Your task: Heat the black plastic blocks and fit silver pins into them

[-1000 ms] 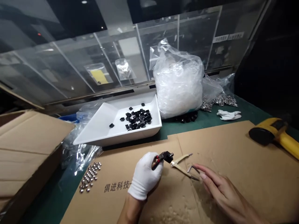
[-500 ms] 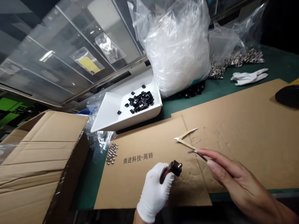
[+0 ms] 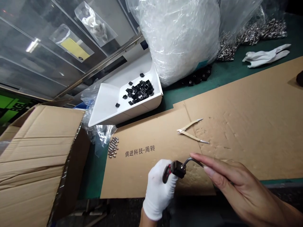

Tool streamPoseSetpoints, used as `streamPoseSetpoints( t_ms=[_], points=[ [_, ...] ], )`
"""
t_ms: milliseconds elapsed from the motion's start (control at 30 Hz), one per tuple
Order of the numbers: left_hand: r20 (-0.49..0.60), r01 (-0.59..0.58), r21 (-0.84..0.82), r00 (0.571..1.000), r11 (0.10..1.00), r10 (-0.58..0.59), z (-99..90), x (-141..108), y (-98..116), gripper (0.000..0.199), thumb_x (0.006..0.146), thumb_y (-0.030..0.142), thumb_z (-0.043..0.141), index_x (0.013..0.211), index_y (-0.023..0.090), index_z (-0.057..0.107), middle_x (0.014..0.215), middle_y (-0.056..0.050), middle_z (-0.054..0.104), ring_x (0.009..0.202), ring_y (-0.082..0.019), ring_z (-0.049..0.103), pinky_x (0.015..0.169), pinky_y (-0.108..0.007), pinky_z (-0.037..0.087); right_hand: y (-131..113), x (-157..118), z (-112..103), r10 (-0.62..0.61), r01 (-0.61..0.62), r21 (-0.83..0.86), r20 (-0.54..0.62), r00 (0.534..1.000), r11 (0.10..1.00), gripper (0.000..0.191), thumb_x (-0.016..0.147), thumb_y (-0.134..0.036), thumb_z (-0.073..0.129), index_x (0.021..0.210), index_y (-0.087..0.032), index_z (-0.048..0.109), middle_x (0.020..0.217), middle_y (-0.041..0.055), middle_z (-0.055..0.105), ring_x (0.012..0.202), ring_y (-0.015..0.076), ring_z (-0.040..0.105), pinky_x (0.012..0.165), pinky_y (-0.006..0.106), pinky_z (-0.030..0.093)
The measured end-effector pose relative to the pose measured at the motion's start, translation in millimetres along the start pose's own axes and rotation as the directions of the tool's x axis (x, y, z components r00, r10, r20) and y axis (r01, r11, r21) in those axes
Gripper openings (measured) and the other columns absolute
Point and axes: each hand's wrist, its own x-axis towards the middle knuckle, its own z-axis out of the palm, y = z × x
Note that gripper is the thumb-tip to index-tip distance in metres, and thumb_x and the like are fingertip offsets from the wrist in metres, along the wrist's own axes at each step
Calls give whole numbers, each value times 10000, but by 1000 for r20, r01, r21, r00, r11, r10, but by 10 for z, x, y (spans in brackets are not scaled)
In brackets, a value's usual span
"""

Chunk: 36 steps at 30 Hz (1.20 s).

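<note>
My left hand [image 3: 159,189], in a white glove, is closed around a black block [image 3: 178,169] with a red and dark part beside it. My bare right hand [image 3: 227,179] pinches a thin bent metal rod [image 3: 189,159], like a hex key, between thumb and fingers. The rod's bent tip meets the right face of the block, where a small metal piece sits. Pliers with beige handles [image 3: 190,135] lie open on the cardboard sheet [image 3: 137,176], above both hands. Small metal cylinders [image 3: 113,147] lie grouped at the sheet's left edge.
A white tray [image 3: 104,110] holds small black pieces. Behind it stands a large plastic bag [image 3: 182,41]. Metal parts [image 3: 251,34] and a white glove [image 3: 265,56] lie at the back right. An open cardboard box [image 3: 42,135] stands at the left.
My right hand has brought the rod's tip to the block, where it was apart from it before. The view has shifted, so the tray and pliers sit higher in the picture.
</note>
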Motion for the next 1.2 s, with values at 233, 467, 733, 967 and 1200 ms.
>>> streamPoseSetpoints(
  t_ms=[233,467,733,967,1200],
  points=[
    [7,-5,14,1000,1000,5,6,-8,-26,194,994,403,597,957,220,654,862,-5,637,773,-158,587,753,-272,431,42,-40,-24,46,-45,-56,12,999,997,468,1071,-237,477,1500,-422,512,1412,-61,662,1231,159,673,1014,260,585],
    [15,-10,43,1000,999,10,17,-6,-18,234,994,431,586,931,209,629,846,-10,608,765,-166,566,742,-289,410,89,-84,-82,82,-79,-98,26,996,992,473,1079,-283,474,1505,-488,477,1432,-109,643,1280,137,635,1077,278,547],
    [18,-17,39,1000,999,17,6,18,-6,224,987,425,598,947,210,646,856,-10,629,774,-167,578,748,-282,415,50,-84,-43,50,-47,-58,52,997,997,492,1079,-240,465,1523,-451,465,1426,-74,653,1231,124,667,1044,244,557],
    [64,64,-63,996,996,-60,33,-102,113,249,1015,420,550,954,210,670,880,-15,648,791,-173,581,774,-273,436,-66,-31,-19,21,-20,-27,37,999,999,485,1047,-191,461,1492,-366,541,1395,-17,677,1223,190,680,970,261,609],
    [88,197,-176,979,965,-184,113,-354,197,328,1035,451,496,902,190,644,821,-18,621,783,-172,564,757,-265,438,-133,-37,26,36,-36,-5,44,998,999,472,999,-225,505,1443,-340,619,1308,20,728,1142,279,725,737,296,693]
  ],
)
